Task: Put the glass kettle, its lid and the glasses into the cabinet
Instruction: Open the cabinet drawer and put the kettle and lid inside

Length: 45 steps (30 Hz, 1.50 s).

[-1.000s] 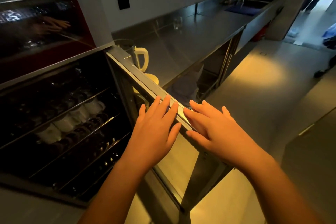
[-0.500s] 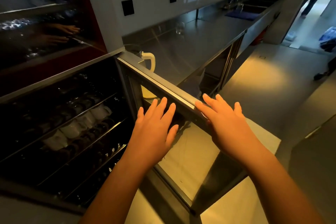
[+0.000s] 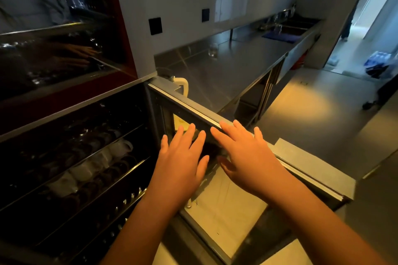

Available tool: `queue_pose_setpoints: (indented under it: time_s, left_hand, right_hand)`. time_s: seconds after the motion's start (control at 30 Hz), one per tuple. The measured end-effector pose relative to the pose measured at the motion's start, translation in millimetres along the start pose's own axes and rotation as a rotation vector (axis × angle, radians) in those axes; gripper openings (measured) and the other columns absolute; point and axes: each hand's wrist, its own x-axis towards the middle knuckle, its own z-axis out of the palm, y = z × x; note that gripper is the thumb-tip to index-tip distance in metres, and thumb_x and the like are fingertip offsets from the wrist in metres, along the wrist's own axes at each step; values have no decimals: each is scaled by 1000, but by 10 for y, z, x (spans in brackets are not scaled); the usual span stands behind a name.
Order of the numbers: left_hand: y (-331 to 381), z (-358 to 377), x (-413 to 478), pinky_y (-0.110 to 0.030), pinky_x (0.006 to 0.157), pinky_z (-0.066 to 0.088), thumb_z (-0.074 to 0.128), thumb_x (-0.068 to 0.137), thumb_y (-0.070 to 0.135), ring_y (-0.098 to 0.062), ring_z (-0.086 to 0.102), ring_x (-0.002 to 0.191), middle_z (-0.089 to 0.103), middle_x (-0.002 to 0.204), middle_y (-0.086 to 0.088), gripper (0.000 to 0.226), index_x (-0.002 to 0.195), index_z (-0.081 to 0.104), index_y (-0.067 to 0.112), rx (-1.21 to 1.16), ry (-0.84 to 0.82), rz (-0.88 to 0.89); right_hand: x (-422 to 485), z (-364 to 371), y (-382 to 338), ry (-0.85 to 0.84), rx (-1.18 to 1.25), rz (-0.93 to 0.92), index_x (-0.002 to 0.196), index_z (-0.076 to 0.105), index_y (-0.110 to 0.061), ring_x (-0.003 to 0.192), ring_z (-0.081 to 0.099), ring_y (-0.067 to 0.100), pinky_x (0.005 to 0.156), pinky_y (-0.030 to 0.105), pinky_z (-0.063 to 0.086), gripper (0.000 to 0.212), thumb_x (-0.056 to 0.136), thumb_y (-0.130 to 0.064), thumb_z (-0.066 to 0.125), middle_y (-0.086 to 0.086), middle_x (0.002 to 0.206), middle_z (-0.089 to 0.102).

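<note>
The dark cabinet (image 3: pixel 71 157) stands open on the left, with wire racks holding white cups (image 3: pixel 117 148) and dark crockery. Its glass door (image 3: pixel 226 206) swings out toward me, metal frame on top. My left hand (image 3: pixel 183 161) lies flat with straight fingers against the door's inner glass. My right hand (image 3: pixel 247 153) rests with straight fingers over the door's top rail. The glass kettle (image 3: pixel 179 86), with a pale handle, stands on the steel counter just behind the door, mostly hidden. A clear glass (image 3: pixel 213 50) stands farther back on the counter.
The long steel counter (image 3: pixel 237 66) runs back to a sink with a blue mat (image 3: pixel 280 36). An upper glass-fronted cabinet (image 3: pixel 53 45) sits above the open one. Grey floor (image 3: pixel 312 114) lies to the right, and a doorway with a person's legs at the far right.
The door has swung further out toward me. Both hands have shifted with it, the left now on the inner glass, the right still on the top rail.
</note>
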Motion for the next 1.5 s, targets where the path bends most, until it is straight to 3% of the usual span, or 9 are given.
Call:
queue_pose_setpoints:
  time_s: [0.63,1.5]
  left_hand:
    - [-383,-187,1120,-40,114,-6,23,99,42,-16,-11,143,-8,157,5,56,148,-2,31,58,14,55]
    - [-1034,-250,2868,-40,114,-6,23,100,41,-18,-14,143,-12,157,1,58,148,-7,27,148,25,-26]
  right_hand:
    - [1204,-394,266,-99,-160,-100,148,5,-30,144,0,24,114,52,5,64,96,-36,42,-1,157,3]
    - [3347,-91,775,-3,-76,-121,148,1,-29,144,-2,22,114,48,7,63,97,-41,36,-3,157,-2]
